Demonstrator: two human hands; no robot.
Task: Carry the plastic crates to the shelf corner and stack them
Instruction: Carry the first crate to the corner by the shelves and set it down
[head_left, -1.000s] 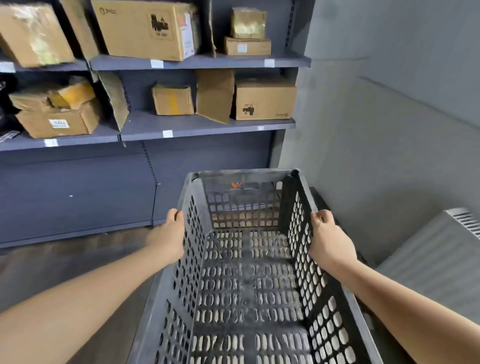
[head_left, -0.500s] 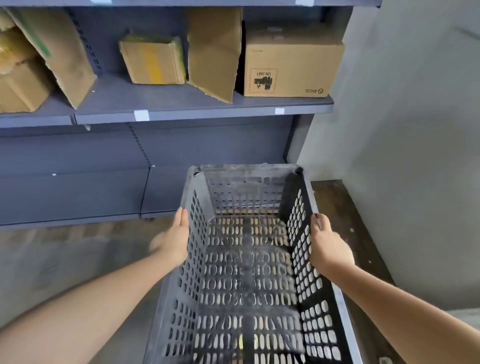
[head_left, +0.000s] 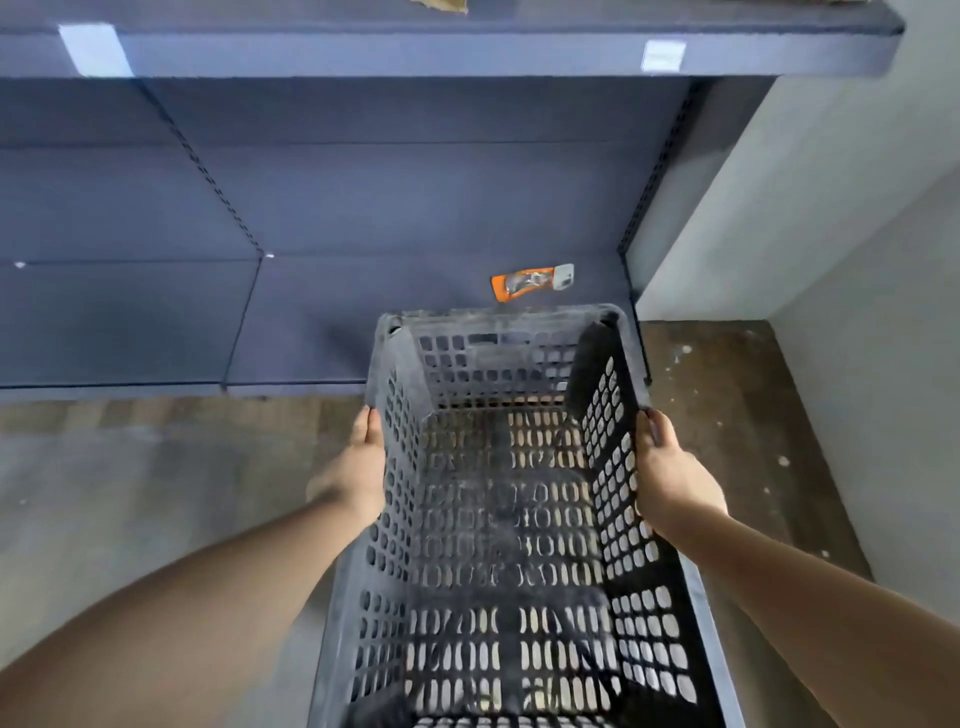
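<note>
Crate (head_left: 509, 519) of dark perforated plastic held off the floor before the shelf (head_left: 415, 52) corner, left hand (head_left: 358, 478) and right hand (head_left: 670, 478) clasping its opposite long rims, seemingly to keep it level for lowering beside the wall (head_left: 831, 234).

Stockroom or shop back area. Dark blue-grey metal shelving unit (head_left: 415, 208) with slotted uprights, solid back panels and a low base deck; white price/label tags (head_left: 662, 55) clipped on the upper shelf edge (head_left: 467, 52). Torn cardboard edge (head_left: 441, 5) pokes over that shelf. Orange wrapper (head_left: 530, 281) lies on the base deck. Perforated plastic crate (head_left: 509, 519), storage type. Worn, speckled floor (head_left: 727, 415), plain grey wall (head_left: 831, 234) at the shelf's end.
</note>
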